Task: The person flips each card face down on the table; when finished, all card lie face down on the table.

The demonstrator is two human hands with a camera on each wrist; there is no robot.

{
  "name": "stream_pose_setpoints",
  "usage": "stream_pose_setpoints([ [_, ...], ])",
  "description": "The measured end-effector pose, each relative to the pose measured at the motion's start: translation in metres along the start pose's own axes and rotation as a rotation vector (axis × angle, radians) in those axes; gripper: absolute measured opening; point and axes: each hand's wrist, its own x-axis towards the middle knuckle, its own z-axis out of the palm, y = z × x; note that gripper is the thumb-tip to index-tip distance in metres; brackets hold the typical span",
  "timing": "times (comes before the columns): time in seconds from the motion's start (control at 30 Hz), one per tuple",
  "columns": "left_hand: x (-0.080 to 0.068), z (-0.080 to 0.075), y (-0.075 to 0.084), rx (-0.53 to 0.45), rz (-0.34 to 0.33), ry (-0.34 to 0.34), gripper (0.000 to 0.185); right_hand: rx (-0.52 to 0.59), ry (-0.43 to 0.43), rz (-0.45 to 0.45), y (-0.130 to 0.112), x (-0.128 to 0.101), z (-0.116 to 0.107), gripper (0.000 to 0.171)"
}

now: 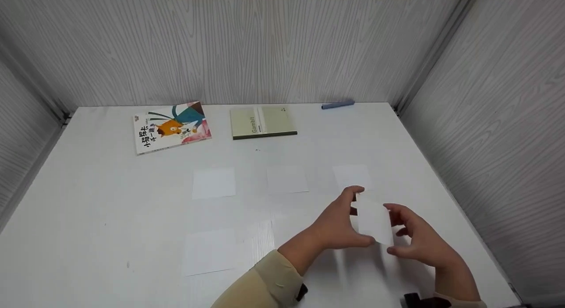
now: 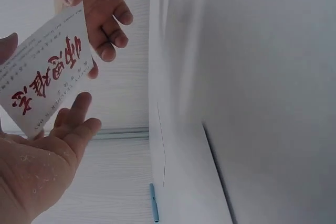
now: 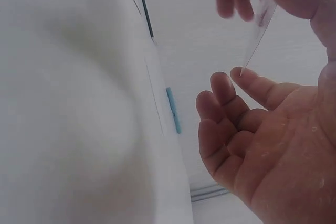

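Note:
A white greeting card (image 1: 374,217) is held up above the table between both hands. Its other side carries red brush-style characters and small print in the left wrist view, where the card (image 2: 50,72) tilts. My left hand (image 1: 337,222) grips it by the left part, thumb at the lower edge and a finger at the top. At the card's right edge, my right hand (image 1: 419,237) holds it between thumb and index finger. The other fingers of the right hand (image 3: 262,135) curl loosely beside the card, which appears almost edge-on in the right wrist view.
White cards lie flat on the table: a left one (image 1: 214,183), a middle one (image 1: 287,179), a right one (image 1: 353,173) and a nearer one (image 1: 209,251). Along the back are a picture book (image 1: 172,127), a green notebook (image 1: 264,122) and a blue pen (image 1: 338,105). Panels (image 1: 265,47) enclose the table.

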Motion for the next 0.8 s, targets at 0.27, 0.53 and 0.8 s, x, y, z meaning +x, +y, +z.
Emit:
stream_pose_setpoints([
  [0.27, 0.006, 0.014, -0.002, 0.477, -0.173, 0.037, 0.109, -0.086, -0.049, 0.126, 0.008, 0.002, -0.02, 0.102],
  [0.53, 0.021, 0.032, -0.007, 0.922, -0.271, 0.056, 0.093, -0.155, -0.136, 0.229, 0.015, 0.016, -0.026, 0.104],
  [0.8, 0.026, 0.043, -0.01, 1.078, -0.313, 0.049, 0.091, -0.191, -0.158, 0.313, 0.023, 0.022, -0.025, 0.104],
])
